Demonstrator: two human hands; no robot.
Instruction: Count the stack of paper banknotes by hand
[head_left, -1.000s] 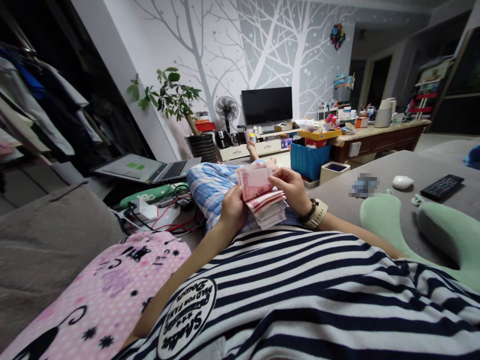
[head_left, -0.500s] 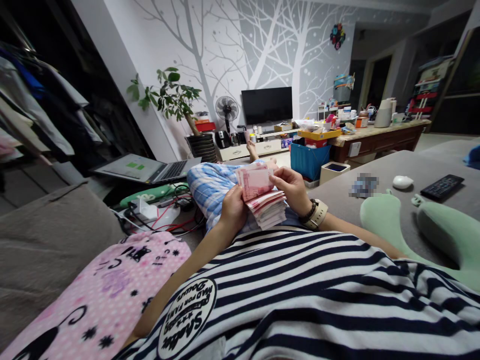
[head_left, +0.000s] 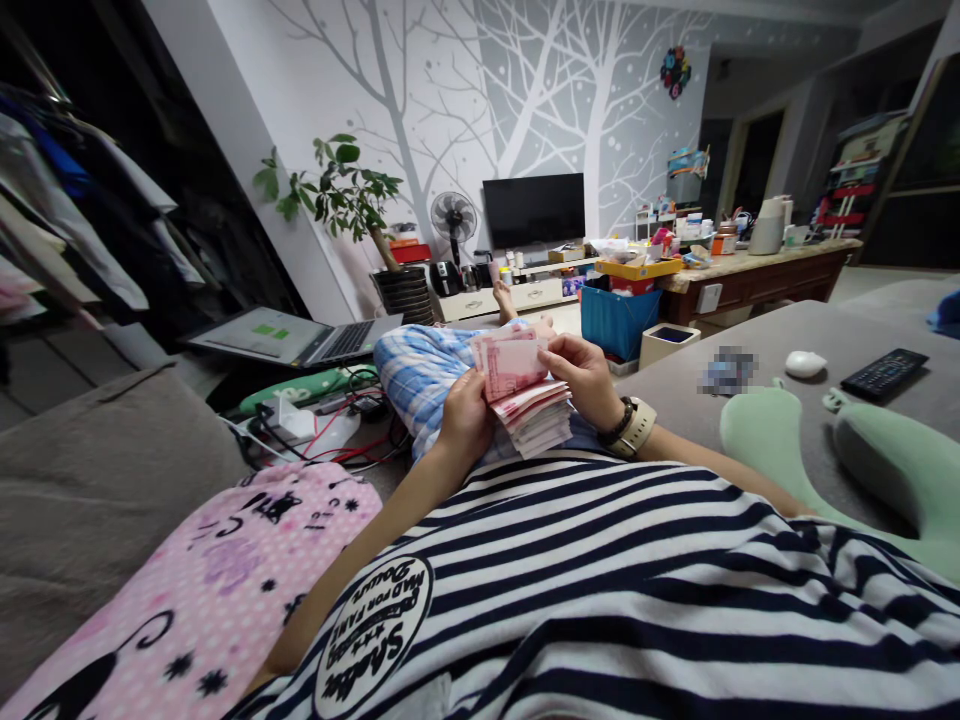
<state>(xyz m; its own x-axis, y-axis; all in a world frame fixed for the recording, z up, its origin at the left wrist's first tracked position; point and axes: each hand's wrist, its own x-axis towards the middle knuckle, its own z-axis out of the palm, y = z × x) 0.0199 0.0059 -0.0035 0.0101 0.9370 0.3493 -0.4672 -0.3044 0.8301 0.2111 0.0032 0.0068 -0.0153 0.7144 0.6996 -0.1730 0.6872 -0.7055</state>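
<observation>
Over my lap, a thick stack of red banknotes (head_left: 534, 420) is folded, with several upper notes standing up and the loose ends fanned below. My left hand (head_left: 466, 408) is closed on the left edge of the stack, thumb on top. With fingertips pinched, my right hand (head_left: 586, 378) holds the top right corner of the raised banknotes (head_left: 511, 364). How many notes lie between those fingertips I cannot make out. A pale watch (head_left: 639, 428) and a dark bracelet sit on my right wrist. Blue plaid trousers (head_left: 420, 375) show behind the notes.
To the left lie an open laptop (head_left: 292, 338), tangled cables (head_left: 352, 430) and a pink blanket (head_left: 300, 520). On the sofa at right are a green neck pillow (head_left: 765, 440), a white rounded case (head_left: 805, 364) and a black remote (head_left: 885, 374). A cluttered table (head_left: 757, 268) stands beyond.
Hardly anything differs. Both hands keep the same grip on the banknotes, and the stack's fanned ends have shifted very slightly.
</observation>
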